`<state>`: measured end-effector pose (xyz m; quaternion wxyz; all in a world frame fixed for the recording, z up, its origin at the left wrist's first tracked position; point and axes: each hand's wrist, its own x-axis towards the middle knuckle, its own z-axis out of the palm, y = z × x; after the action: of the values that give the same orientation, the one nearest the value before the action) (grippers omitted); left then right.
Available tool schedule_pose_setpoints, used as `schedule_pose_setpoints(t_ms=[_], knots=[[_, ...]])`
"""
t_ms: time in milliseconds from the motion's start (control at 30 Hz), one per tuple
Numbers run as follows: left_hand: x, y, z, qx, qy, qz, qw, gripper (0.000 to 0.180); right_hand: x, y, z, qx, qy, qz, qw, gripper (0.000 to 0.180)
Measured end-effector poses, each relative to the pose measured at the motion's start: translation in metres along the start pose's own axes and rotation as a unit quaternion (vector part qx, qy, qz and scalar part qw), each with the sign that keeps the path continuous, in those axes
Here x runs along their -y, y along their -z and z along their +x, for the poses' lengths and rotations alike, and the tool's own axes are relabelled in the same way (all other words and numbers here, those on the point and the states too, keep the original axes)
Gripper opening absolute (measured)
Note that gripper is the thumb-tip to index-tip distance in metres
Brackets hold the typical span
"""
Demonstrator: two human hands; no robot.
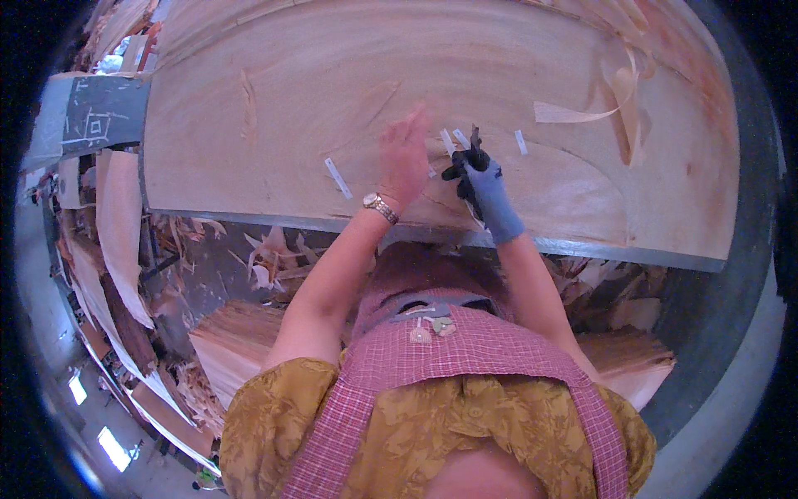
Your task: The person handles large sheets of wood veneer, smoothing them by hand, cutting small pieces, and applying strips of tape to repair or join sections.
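Note:
A pale wood veneer sheet (274,100) lies across the table in front of me. My left hand (404,162), bare and with a wristwatch (381,207) on it, is held over the sheet with fingers stretched out, blurred at the tips. Just to its right, my right hand (480,187) wears a blue-grey glove with black fingers. Its fingers are closed around a slim dark tool (475,135) whose kind I cannot make out. Short white strips of tape lie about the hands: one strip (338,178) left of my left hand, another strip (521,142) to the right of the glove.
A curled veneer ribbon (582,115) rests on the sheet at the right. The metal table edge (582,248) runs close to my apron (465,349). Veneer scraps (278,258) litter the floor below, and stacked veneer (237,341) stands beside me. Long sheets (120,224) hang at the left.

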<state>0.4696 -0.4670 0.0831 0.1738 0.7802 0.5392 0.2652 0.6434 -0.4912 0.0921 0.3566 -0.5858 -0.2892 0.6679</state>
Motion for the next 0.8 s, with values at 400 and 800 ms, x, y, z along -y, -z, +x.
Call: schedule_pose_setpoints(t_ms=[400, 800], knots=[[-0.02, 0.011, -0.027, 0.128, -0.132, 0.115, 0.976, 0.06, -0.029, 0.06, -0.05, -0.085, 0.135, -0.488, 0.858, 0.019], [-0.071, -0.037, 0.056, 0.137, -0.206, 0.106, 0.963, 0.061, 0.017, 0.211, -0.041, -0.249, 0.038, 0.042, 0.967, 0.019]])
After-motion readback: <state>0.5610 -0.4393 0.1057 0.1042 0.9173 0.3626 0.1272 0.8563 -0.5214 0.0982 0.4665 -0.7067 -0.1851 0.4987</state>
